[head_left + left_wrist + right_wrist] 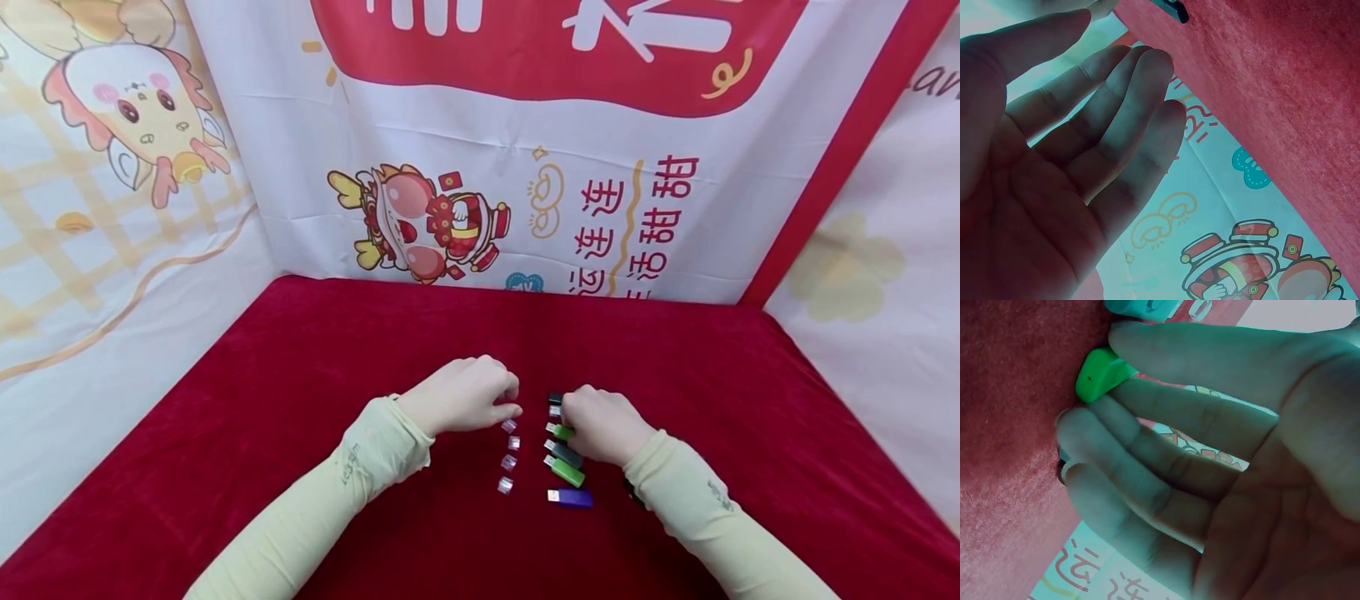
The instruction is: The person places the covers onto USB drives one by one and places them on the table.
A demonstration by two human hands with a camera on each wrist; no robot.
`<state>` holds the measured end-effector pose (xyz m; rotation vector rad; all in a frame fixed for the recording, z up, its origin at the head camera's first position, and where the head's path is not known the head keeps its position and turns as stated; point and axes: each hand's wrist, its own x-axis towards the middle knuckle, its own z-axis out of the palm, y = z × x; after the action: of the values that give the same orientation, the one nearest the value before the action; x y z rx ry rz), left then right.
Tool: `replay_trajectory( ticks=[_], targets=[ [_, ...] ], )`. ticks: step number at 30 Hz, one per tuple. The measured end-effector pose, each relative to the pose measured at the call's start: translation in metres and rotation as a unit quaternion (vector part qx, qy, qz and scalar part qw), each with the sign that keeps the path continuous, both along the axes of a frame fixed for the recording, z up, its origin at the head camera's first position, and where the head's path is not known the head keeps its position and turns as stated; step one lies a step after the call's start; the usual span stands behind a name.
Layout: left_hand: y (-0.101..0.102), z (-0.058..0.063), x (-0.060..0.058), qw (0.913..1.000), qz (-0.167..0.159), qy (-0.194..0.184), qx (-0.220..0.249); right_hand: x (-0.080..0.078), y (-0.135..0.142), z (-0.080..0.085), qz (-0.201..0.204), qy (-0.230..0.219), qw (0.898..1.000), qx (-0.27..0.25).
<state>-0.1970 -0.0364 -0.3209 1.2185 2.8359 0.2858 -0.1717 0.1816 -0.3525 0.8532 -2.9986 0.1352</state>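
My right hand (603, 423) reaches the column of USB flash drives, and its thumb and index finger pinch a small green USB flash drive (1102, 376) lying on the cloth. In the head view this green drive's metal plug points left, toward the clear caps. My left hand (465, 395) hovers at the top of the column of clear caps, thumb and fingertips close by the uppermost clear cap (509, 425). The left wrist view shows that palm bare and the fingers (1147, 81) loosely bent with nothing between them.
Below the pinched drive lie a grey flash drive (564, 453), a longer green one (565, 472) and a purple one (572, 497). A black drive (555, 399) sits at the column's top. More clear caps (506, 484) line the left. Red cloth (300, 358) covers the table; a printed curtain (480, 125) hangs behind.
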Motion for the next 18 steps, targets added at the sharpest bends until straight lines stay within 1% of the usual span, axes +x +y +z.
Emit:
replay_trajectory(
  ticks=[6,13,18],
  targets=[
    [0.0004,-0.0013,-0.001,0.9999,0.004,-0.01,-0.001,-0.0023,0.0009,-0.0018,0.029,0.005,1.0,0.004],
    [-0.0002,0.0007,-0.0002,0.9998,0.008,-0.017,0.001,-0.0038,0.0054,-0.0027,0.079,0.037,0.996,0.013],
    [-0.0029,0.0023,-0.0015,0.9998,0.009,-0.019,-0.005,-0.0043,0.0081,-0.0007,0.094,0.036,0.995,0.016]
  ],
)
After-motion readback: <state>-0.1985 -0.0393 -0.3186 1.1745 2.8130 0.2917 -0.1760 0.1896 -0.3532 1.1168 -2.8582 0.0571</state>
